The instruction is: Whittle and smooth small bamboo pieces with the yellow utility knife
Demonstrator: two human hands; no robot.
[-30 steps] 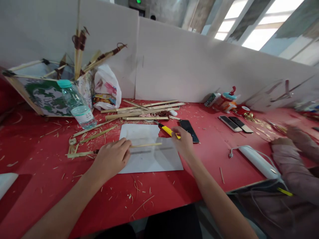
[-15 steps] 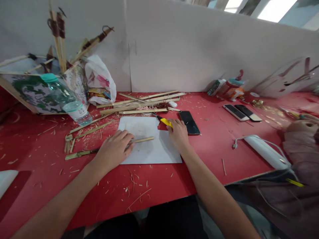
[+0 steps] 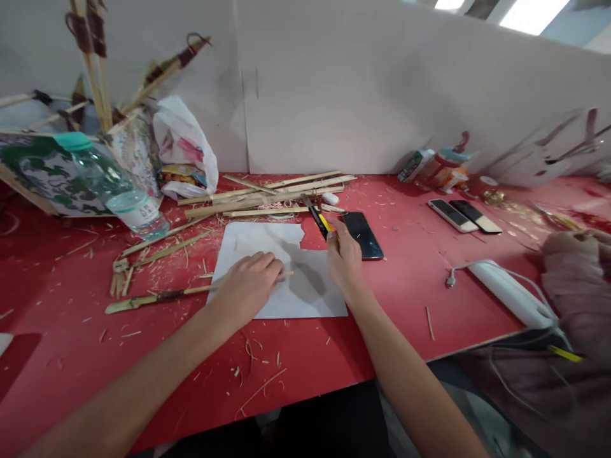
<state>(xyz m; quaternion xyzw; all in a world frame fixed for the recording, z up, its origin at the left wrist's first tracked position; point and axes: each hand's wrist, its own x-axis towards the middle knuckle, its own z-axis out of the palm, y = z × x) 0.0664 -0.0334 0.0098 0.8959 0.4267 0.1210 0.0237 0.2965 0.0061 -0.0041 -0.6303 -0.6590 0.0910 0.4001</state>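
Left hand [image 3: 252, 283], right hand [image 3: 344, 251] — both curled

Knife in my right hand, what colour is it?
The knife is yellow and black, in the head view.

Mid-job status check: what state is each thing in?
Left hand: closed on the bamboo stick.
Right hand: closed on the yellow cutter.
Yellow cutter: gripped; blade extension unclear.
Bamboo stick: held, brown binding around it.
White paper: lying flat, far right corner missing.
Black phone: face up, screen dark.
Bottle: cap on; fill level unclear.
White cable: plug end loose.
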